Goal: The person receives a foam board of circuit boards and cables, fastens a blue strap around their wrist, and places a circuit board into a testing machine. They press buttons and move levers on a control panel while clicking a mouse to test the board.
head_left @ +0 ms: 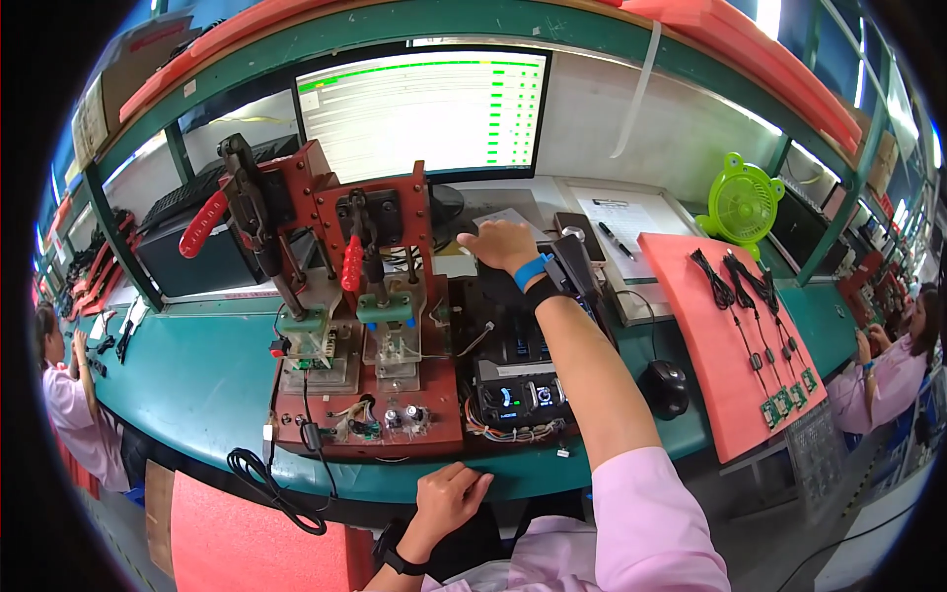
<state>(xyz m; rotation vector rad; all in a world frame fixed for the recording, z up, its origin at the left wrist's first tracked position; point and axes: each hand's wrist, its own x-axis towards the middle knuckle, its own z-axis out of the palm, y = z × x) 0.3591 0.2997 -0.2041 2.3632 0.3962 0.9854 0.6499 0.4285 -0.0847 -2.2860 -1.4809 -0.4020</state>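
My left hand (pixel 453 496), with a black watch on its wrist, is curled closed at the bench's front edge, just below a red test fixture (pixel 326 419); I see nothing in it. My right arm reaches across the bench. Its hand (pixel 501 247), banded blue and black at the wrist, is over the far end of a dark device (pixel 508 306); its thumb points left and its other fingertips are hidden. In front of that device sits a box with small lit displays (pixel 523 397). Two toggle clamps with red handles (pixel 203 225) rise from the fixture over green-topped blocks (pixel 383 311).
A lit monitor (pixel 424 113) stands behind the fixture. On the right are a black mouse (pixel 664 387), a clipboard (pixel 621 222), a green fan (pixel 744 202) and a pink foam sheet (pixel 681 326) bearing cabled circuit boards (pixel 777 403). A black cable (pixel 261 483) hangs off the front edge. People sit at both sides.
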